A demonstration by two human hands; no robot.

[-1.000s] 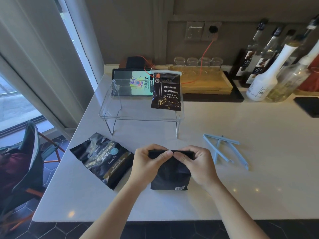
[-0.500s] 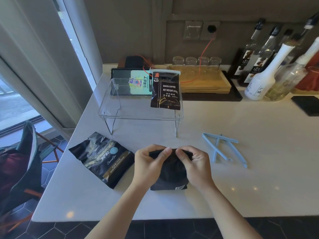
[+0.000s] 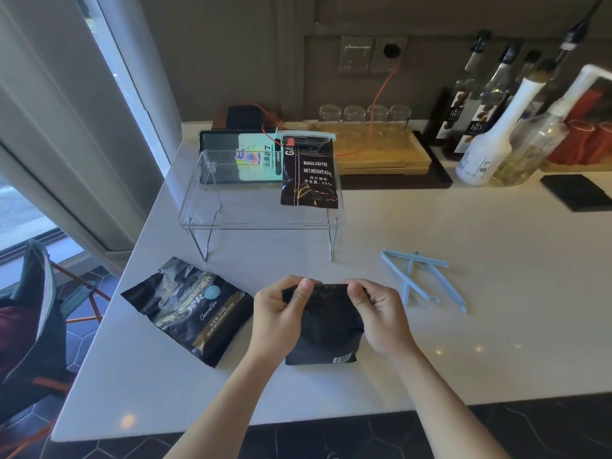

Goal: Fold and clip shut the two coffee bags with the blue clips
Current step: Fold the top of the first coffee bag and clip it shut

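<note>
Both hands pinch the top edge of a plain black coffee bag (image 3: 323,329) that lies on the white counter (image 3: 463,342) in front of the clear acrylic riser (image 3: 261,207): the left hand (image 3: 281,318) grips its left corner and the right hand (image 3: 377,313) its right corner, thumbs on top. A second, printed coffee bag (image 3: 188,306) lies flat to the front left of the riser, and the two blue clips (image 3: 424,279) lie crossed and open to its front right, with a third bag (image 3: 309,173) resting on the riser's top.

A white counter (image 3: 430,342) carries two black coffee bags, one printed (image 3: 188,309) at left, one plain (image 3: 326,339) at centre; two blue clips (image 3: 422,279) lie crossed at right, a clear stand (image 3: 261,207) behind them.
</note>
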